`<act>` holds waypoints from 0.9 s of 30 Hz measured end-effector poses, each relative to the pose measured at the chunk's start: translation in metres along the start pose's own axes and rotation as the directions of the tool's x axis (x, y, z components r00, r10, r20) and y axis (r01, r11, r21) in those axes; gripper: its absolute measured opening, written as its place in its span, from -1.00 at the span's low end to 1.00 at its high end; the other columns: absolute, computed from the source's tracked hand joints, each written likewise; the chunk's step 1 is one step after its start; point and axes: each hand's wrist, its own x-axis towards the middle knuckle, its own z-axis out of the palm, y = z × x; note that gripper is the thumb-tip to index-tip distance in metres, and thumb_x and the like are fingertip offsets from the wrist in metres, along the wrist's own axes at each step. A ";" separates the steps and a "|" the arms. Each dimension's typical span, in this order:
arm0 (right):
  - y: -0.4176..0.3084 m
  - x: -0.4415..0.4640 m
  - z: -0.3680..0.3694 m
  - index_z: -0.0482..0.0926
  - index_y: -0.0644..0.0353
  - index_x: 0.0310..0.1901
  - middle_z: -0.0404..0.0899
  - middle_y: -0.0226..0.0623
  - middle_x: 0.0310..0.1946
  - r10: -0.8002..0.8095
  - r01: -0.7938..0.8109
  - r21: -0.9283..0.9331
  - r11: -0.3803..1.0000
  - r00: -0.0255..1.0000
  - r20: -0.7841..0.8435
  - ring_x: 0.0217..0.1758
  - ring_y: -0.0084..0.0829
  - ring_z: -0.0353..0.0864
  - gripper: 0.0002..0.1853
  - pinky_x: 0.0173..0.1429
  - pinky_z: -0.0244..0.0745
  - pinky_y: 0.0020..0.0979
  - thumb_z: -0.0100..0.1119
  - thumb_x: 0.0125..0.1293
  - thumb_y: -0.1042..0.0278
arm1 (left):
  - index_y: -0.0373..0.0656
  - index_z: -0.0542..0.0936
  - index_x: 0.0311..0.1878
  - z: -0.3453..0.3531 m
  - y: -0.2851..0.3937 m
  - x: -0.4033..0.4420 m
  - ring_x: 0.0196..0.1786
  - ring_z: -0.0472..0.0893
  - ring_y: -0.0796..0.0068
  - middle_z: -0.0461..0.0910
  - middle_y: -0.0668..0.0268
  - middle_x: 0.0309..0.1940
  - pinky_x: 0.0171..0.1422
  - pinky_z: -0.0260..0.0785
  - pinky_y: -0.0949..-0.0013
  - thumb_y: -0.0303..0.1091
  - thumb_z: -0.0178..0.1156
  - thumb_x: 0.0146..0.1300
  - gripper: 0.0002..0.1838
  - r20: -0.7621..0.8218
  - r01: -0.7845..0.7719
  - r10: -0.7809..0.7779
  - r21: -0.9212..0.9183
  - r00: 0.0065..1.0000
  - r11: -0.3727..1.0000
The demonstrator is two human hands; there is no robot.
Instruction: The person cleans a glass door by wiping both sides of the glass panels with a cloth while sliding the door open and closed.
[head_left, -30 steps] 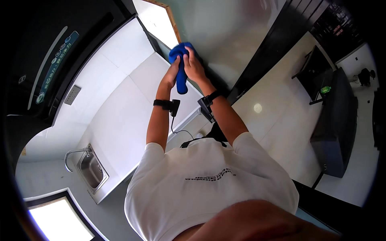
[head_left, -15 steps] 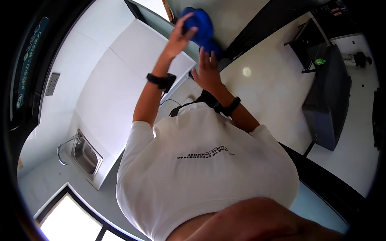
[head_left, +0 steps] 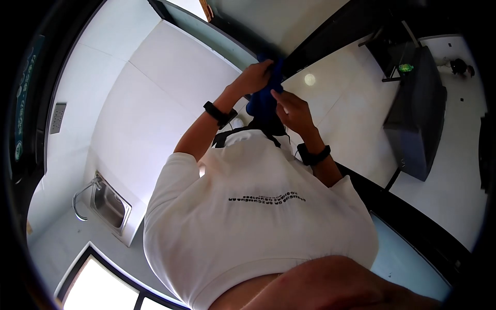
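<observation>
White surface point(head_left: 155, 93) lies left of blue cloth point(head_left: 262, 103) running lengthwise toward me; left fingers point(head_left: 264, 65) grip it, right fingers point(head_left: 285, 99) half-open alongside.

The one camera, worn on the person's head, looks forward and steeply down, so the white shirt point(head_left: 258, 222) looms close across the lower middle. Its wide, fisheye-like view bends straight edges and falls to black at the corners. Farther off, near top centre, come the left hand point(head_left: 254, 77) and right hand point(head_left: 296, 112), with the counter point(head_left: 160, 98) on the picture's left.
</observation>
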 end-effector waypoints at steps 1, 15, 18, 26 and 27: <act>-0.001 0.001 -0.003 0.58 0.27 0.14 0.62 -0.21 -0.32 0.004 -0.004 0.000 1.000 0.997 -0.082 -0.34 -0.20 0.62 -0.56 -0.23 0.56 -0.31 0.17 0.17 0.62 | -0.19 0.52 0.14 -0.003 0.005 -0.002 -0.10 0.65 0.07 0.63 -0.02 -0.10 0.02 0.48 0.26 -0.41 0.11 0.36 -0.70 -0.024 -0.102 0.102 0.000 0.995 0.995; -0.048 0.060 -0.029 0.41 0.43 0.14 0.53 0.20 0.08 -0.263 0.316 0.015 0.949 0.815 -0.516 0.13 0.07 0.58 -0.54 0.24 0.46 -0.08 0.24 0.18 0.59 | -0.30 0.28 0.42 -0.072 0.062 -0.025 0.17 0.48 0.47 0.51 0.22 0.17 0.33 0.30 0.35 0.14 0.05 0.43 -0.25 0.148 -0.241 0.489 -0.726 0.860 0.644; -0.056 0.081 -0.062 0.43 0.41 0.17 0.51 0.21 0.11 -0.302 0.342 -0.013 0.940 0.810 -0.502 0.17 0.12 0.55 -0.51 0.27 0.43 -0.06 0.22 0.17 0.61 | -0.29 0.31 0.40 -0.093 0.096 -0.004 0.15 0.49 0.50 0.54 0.26 0.13 0.31 0.31 0.36 0.02 0.17 0.40 -0.30 0.083 -0.314 0.552 -0.748 0.830 0.584; -0.075 0.121 -0.131 0.57 0.43 0.02 0.48 0.16 0.13 -0.365 0.240 -0.283 0.929 0.730 -0.578 0.14 0.05 0.53 -0.66 0.23 0.45 -0.12 0.16 0.18 0.58 | -0.19 0.54 0.18 -0.152 0.219 0.028 0.02 0.56 0.12 0.57 0.04 0.06 0.18 0.38 0.30 -0.41 0.35 0.19 -0.54 -0.769 -0.754 0.456 -0.051 0.447 0.655; -0.069 0.111 -0.131 0.56 0.43 0.03 0.44 0.11 0.16 -0.398 0.237 -0.327 0.915 0.670 -0.626 0.10 -0.01 0.52 -0.65 0.18 0.47 -0.18 0.15 0.18 0.57 | -0.17 0.55 0.16 -0.148 0.221 0.033 0.05 0.53 0.06 0.53 0.02 0.12 0.20 0.36 0.23 -0.42 0.35 0.19 -0.56 -0.720 -0.737 0.558 0.097 0.412 0.669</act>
